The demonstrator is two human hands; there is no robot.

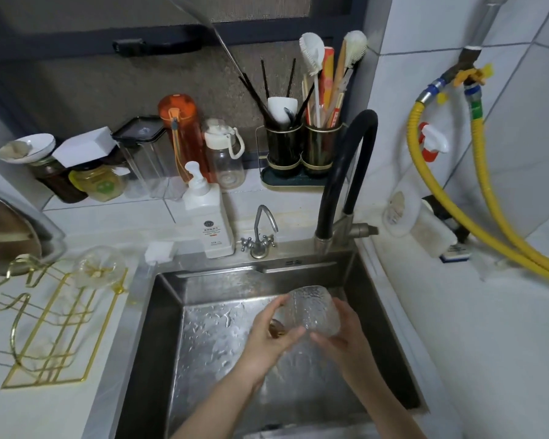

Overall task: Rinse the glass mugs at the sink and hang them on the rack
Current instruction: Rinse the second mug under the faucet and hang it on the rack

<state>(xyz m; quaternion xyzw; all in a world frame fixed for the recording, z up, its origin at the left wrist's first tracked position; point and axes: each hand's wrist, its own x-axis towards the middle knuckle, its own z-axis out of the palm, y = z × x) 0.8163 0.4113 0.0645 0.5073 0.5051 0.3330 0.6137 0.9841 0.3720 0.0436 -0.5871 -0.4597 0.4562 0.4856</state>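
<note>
Holding a bumpy glass mug (311,312) over the wet steel sink (159,327), the person used both hands. The left hand (274,335) curled round the handle side, with its fingers pressed against the glass. The right hand (336,334) cupped the other side, fingers wrapped round the wall and thumb near the bottom. The mug lay tipped on its side, up in the air, below the black faucet (346,172). No water could be seen coming from the faucet, so it was hard to tell if the rinse was going on.

On the counter to the left stood the gold rack (54,327). Another glass mug (99,266) sat at its far end. I think this step was the rinse, and the hanging was not done yet.

What could go wrong? The mug looked wet, and wet glass is slippery. If the fingers let go a little, it could slide out and hit the hard steel and crack. The rack was well apart from the sink, so the wet mug would have to be carried across. The thin wire could tip if the mug were hung too hard, or bump the other mug.
</note>
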